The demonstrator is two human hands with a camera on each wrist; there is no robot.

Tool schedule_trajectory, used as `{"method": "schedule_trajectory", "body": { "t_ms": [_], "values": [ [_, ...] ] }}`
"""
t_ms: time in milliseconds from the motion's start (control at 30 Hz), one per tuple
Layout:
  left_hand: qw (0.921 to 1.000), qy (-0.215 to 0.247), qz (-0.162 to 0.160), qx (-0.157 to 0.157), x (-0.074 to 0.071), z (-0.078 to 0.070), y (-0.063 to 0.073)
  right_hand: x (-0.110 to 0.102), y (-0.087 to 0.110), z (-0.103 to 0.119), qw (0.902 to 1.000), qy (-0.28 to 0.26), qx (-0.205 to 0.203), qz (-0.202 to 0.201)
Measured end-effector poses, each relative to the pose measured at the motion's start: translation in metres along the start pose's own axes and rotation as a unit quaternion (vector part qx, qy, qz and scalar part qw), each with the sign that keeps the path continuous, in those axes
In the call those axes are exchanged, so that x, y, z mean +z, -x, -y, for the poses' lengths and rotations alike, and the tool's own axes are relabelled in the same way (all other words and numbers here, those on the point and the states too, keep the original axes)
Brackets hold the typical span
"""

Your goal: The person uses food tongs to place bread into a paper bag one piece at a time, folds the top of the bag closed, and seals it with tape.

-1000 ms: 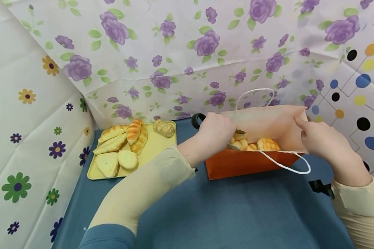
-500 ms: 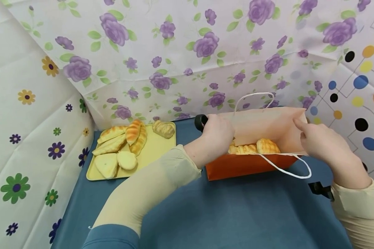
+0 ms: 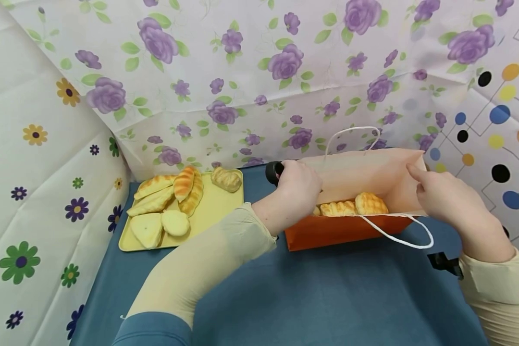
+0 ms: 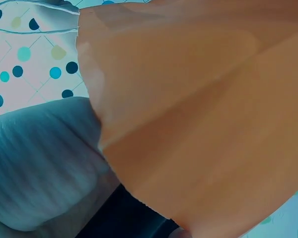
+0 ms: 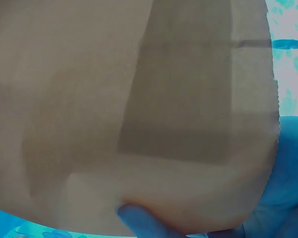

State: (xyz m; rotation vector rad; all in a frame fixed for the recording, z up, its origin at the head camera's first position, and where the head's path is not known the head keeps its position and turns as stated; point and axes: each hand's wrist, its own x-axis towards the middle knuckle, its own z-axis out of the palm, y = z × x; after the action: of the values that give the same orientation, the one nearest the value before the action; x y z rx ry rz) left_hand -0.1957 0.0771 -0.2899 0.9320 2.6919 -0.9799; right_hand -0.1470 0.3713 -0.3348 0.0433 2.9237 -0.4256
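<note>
My left hand (image 3: pixel 298 190) is at the left end of an orange paper bag (image 3: pixel 341 233), curled round black-handled tongs (image 3: pixel 273 172). Their rounded black end sticks out beyond the knuckles, and the working end is hidden behind hand and bag. In the left wrist view a dark handle (image 4: pixel 124 213) shows beside the bag wall (image 4: pixel 203 99). At the other end, my right hand (image 3: pixel 450 199) pinches the bag's right edge, the thumb (image 5: pixel 144 220) lying against the pale paper in the right wrist view. Inside the bag are a ridged roll (image 3: pixel 338 209) and a golden scored bun (image 3: pixel 370 203).
To the left, a yellow tray (image 3: pixel 214 204) bears several long breads (image 3: pixel 184 183), a pale triangular piece (image 3: pixel 147 229), a round one (image 3: pixel 175 223) and a braided roll (image 3: pixel 226 179). White cord handles (image 3: pixel 398 234) loop from the bag. Patterned sheets rise behind the blue cloth (image 3: pixel 328 293).
The tongs' tips, visible in the bag a second ago, are now hidden. Their black end has turned from a ring outline to edge-on. More of the ridged roll shows; the right hand stays on the edge.
</note>
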Motion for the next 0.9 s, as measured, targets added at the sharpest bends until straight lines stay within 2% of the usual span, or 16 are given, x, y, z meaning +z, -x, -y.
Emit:
{"method": "schedule_trajectory", "body": {
  "t_ms": [300,400,500,633,733,833,900],
  "values": [
    [0.9996,0.016,-0.022,0.001,0.002,0.009,0.004,-0.004,-0.003,0.002,1.0,0.002,0.0,0.006],
    [0.9981,0.034,-0.052,-0.003,0.002,0.018,0.009,-0.007,-0.004,0.001,0.9999,-0.001,-0.003,0.011],
    [0.9935,0.072,-0.088,-0.008,0.002,0.029,0.013,-0.011,-0.005,-0.001,0.9997,-0.006,-0.003,0.021],
    [0.9827,0.146,-0.114,-0.006,0.006,0.043,0.019,-0.012,-0.007,-0.001,0.9994,-0.012,0.001,0.031],
    [0.9722,0.199,-0.123,-0.005,0.014,0.051,0.024,-0.011,-0.006,-0.001,0.9995,-0.013,0.002,0.03],
    [0.9558,0.254,-0.148,-0.011,0.027,0.054,0.03,-0.01,-0.004,-0.002,0.9993,-0.015,0.006,0.034],
    [0.9404,0.289,-0.178,-0.021,0.036,0.053,0.035,-0.009,-0.003,-0.003,0.9991,-0.016,0.01,0.038]
  ]
}}
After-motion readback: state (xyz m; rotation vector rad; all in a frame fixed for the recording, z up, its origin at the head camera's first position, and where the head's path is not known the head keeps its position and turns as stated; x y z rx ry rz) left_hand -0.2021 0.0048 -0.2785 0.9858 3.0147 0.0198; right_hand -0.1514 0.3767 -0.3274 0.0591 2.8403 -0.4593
